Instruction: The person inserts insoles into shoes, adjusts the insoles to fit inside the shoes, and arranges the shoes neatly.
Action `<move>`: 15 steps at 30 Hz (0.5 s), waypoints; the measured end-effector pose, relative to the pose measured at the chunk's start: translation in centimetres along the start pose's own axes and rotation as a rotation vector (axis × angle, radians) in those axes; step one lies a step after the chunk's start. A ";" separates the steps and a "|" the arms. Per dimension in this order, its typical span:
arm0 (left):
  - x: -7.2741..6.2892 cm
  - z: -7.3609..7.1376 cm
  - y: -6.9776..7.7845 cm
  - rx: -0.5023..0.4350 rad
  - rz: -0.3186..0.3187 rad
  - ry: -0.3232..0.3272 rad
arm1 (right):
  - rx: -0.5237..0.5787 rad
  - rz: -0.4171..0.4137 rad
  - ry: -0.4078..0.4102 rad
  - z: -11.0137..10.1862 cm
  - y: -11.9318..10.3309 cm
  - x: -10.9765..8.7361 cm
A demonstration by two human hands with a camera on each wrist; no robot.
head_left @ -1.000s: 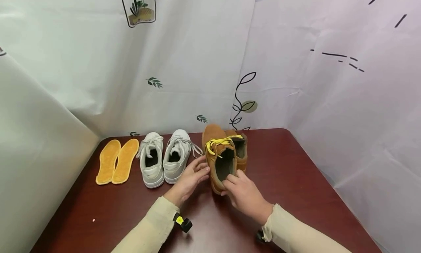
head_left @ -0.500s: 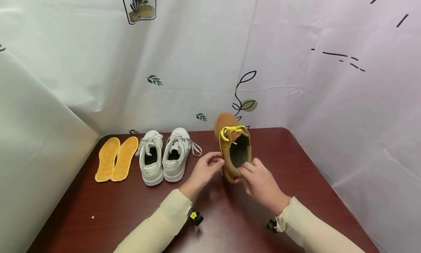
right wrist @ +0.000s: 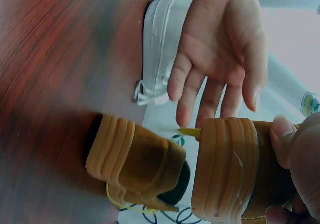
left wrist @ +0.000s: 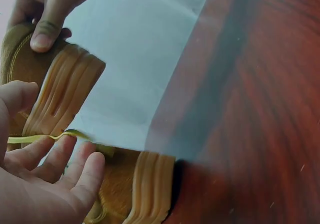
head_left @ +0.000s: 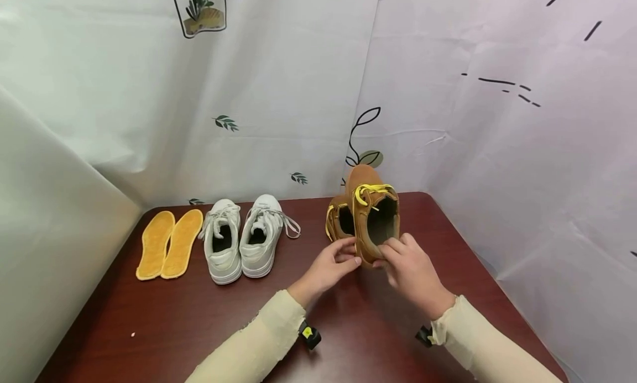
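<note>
The brown shoe (head_left: 361,223) is lifted above the desk (head_left: 199,328) near its far edge, right of centre, toe tilted up. The right hand (head_left: 413,272) pinches its heel rim; the left hand (head_left: 328,269) holds nothing, fingers loose beside the sole, contact unclear. It should handle light, soft-uppered, stiff-soled and hardly slippery; the heel looks the best hold. The second brown shoe (head_left: 338,232) stands just left, then white shoes (head_left: 261,250), then yellow insoles (head_left: 181,245) by the far left corner.

Raised brown shoe (head_left: 363,218), yellow-laced
</note>
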State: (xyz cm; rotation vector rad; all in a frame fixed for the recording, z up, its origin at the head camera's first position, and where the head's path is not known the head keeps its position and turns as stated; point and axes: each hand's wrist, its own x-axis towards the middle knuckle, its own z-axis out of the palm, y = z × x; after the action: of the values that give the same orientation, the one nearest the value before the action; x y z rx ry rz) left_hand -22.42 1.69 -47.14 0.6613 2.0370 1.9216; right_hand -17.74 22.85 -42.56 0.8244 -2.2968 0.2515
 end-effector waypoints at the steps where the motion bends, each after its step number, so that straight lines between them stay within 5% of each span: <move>1: 0.0 0.3 -0.1 -0.011 -0.008 -0.005 | -0.004 0.006 -0.001 0.0 0.3 -0.1; 15: 0.5 4.2 -0.9 0.025 -0.143 -0.058 | -0.060 0.079 -0.021 1.0 3.3 -2.4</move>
State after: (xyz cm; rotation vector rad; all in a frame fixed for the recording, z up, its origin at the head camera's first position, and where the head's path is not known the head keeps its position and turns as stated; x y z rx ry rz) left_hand -20.95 5.60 -48.38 0.5538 2.0176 1.7794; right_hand -18.97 26.17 -44.76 0.7104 -2.3480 0.2093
